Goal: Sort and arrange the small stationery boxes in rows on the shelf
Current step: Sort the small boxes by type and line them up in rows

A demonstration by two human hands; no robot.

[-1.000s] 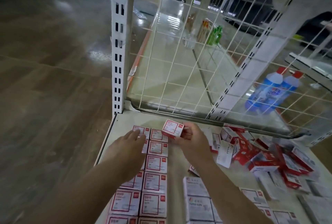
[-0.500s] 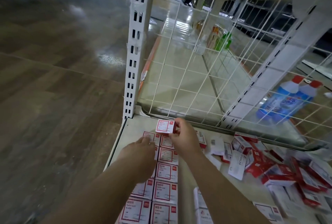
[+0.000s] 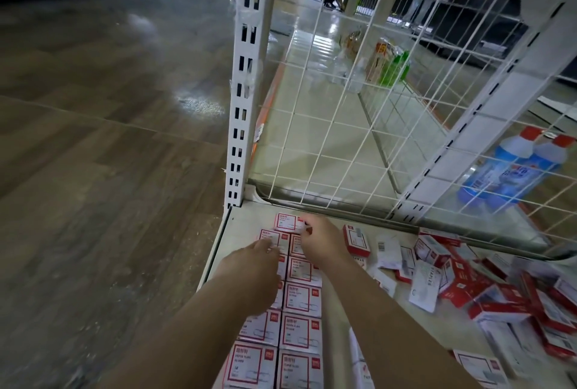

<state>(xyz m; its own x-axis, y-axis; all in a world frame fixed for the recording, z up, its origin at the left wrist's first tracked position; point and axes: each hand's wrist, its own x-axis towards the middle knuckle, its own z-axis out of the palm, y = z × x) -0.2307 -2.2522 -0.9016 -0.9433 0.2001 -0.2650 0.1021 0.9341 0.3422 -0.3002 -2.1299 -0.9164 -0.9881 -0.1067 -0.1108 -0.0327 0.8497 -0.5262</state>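
Nearest to me, two rows of red-and-white boxes (image 3: 301, 331) lie flat and side by side along the left edge of the shelf (image 3: 340, 227). My left hand (image 3: 249, 267) rests on the left row with the fingers nearly straight, the fingertips on the box near the far end. My right hand (image 3: 318, 240) pinches one small box (image 3: 286, 222) by its right end; this box is at the far end of the rows, close to the wire grid (image 3: 349, 126). I cannot tell if it already touches the shelf. On the right, a loose pile of boxes (image 3: 487, 282) lies mixed. Behind the grid stand two blue bottles (image 3: 512, 170).
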